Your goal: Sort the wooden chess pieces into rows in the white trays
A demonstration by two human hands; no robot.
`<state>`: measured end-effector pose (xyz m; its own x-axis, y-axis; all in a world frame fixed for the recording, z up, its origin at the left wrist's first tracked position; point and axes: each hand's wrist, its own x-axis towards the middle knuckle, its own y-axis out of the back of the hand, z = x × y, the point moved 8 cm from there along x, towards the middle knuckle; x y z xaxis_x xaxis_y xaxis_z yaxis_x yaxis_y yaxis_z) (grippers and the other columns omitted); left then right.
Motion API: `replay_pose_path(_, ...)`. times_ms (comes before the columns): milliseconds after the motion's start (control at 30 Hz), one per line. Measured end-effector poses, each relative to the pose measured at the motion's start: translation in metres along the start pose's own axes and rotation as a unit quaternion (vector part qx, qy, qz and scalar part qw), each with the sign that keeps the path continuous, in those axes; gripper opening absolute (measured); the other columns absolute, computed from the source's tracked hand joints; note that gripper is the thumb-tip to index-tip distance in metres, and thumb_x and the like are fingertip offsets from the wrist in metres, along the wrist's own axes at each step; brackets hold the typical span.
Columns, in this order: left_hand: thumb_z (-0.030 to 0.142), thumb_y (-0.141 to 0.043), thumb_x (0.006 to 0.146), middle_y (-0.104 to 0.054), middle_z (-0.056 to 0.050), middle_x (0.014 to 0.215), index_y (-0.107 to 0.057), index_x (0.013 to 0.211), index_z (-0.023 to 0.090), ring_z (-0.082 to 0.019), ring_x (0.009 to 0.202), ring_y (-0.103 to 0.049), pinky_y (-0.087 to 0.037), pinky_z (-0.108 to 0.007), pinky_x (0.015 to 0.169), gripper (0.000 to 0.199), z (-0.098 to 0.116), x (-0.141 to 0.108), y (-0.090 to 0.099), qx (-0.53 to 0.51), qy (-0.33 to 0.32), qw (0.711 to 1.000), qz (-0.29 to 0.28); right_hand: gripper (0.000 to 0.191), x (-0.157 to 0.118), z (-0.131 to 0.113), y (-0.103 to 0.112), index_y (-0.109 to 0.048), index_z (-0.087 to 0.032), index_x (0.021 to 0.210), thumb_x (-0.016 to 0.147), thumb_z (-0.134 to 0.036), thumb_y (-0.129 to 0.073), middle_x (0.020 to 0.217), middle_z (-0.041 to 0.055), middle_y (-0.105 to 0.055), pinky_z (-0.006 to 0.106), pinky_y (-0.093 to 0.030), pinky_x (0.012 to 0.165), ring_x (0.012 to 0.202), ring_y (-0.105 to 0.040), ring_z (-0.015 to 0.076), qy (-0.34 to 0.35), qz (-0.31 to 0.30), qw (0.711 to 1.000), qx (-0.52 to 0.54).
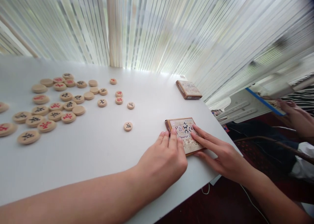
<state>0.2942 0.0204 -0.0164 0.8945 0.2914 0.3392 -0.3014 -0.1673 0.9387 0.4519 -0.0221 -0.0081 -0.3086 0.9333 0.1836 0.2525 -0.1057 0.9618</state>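
A flat printed box (187,142) with Chinese characters and the word "Chinese" lies on the white table (103,158), near its right edge. My left hand (165,157) rests on the box's left side, fingers close together and stretched over its top. From the right, my right hand (218,150) touches the same box, two fingers on its top and the thumb along its near edge. Round wooden pieces with red or black characters lie spread to the left, some with a blank face up. One black-marked piece (128,126) sits alone left of the box.
A second similar box (188,89) lies at the table's far right corner. String curtains (147,27) hang behind the table. At the right, another person's hands (296,117) are near a blue-edged board (265,101).
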Motion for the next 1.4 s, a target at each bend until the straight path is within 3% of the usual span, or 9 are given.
replay_pose_path(100, 0.021, -0.05, 0.108, -0.056, -0.039, 0.147, -0.06, 0.145, -0.006, -0.041, 0.134, -0.066, -0.058, -0.047, 0.113, 0.047, 0.003, 0.027, -0.01, -0.009, -0.007, 0.999, -0.039, 0.064, -0.006, 0.023, 0.006, -0.046, -0.028, 0.165, 0.103, -0.021, -0.063, 0.17, 0.0098, -0.044, 0.052, -0.048, 0.122, 0.151, -0.052, 0.0332, -0.029, 0.005, 1.0, -0.004)
replay_pose_path(300, 0.016, -0.047, 0.109, -0.054, -0.04, 0.148, -0.058, 0.148, -0.006, -0.041, 0.132, -0.067, -0.058, -0.047, 0.112, 0.046, 0.008, 0.068, -0.019, -0.021, -0.016, 0.998, -0.056, 0.059, -0.013, 0.068, 0.014, -0.052, -0.027, 0.161, 0.103, -0.027, -0.064, 0.17, 0.0088, -0.045, 0.054, -0.045, 0.124, 0.152, -0.049, 0.0339, -0.074, 0.001, 0.997, 0.015)
replay_pose_path(833, 0.017, -0.04, 0.112, -0.055, -0.042, 0.146, -0.057, 0.149, -0.007, -0.043, 0.13, -0.069, -0.059, -0.05, 0.108, 0.047, 0.015, 0.131, -0.036, -0.036, -0.01, 0.998, -0.041, 0.059, -0.021, 0.149, 0.029, -0.058, -0.027, 0.156, 0.1, -0.04, -0.071, 0.17, 0.0087, -0.044, 0.061, -0.033, 0.129, 0.154, -0.046, 0.0385, -0.16, -0.015, 0.984, 0.073)
replay_pose_path(1200, 0.011, -0.044, 0.109, -0.058, -0.042, 0.142, -0.061, 0.145, -0.007, -0.043, 0.126, -0.072, -0.06, -0.051, 0.104, 0.044, 0.018, 0.147, -0.045, -0.021, -0.001, 1.0, -0.009, 0.058, -0.019, 0.172, 0.032, -0.061, -0.027, 0.153, 0.098, -0.042, -0.073, 0.17, 0.0085, -0.044, 0.059, -0.034, 0.128, 0.156, -0.041, 0.0382, -0.17, -0.007, 0.979, 0.116)
replay_pose_path(1400, 0.011, -0.045, 0.108, -0.059, -0.042, 0.141, -0.061, 0.145, -0.008, -0.043, 0.125, -0.072, -0.061, -0.052, 0.104, 0.044, 0.02, 0.151, -0.046, -0.019, -0.003, 1.0, 0.0, 0.061, -0.021, 0.177, 0.031, -0.059, -0.026, 0.155, 0.097, -0.041, -0.074, 0.171, 0.0091, -0.041, 0.059, -0.028, 0.13, 0.158, -0.037, 0.0379, -0.176, -0.005, 0.975, 0.135)
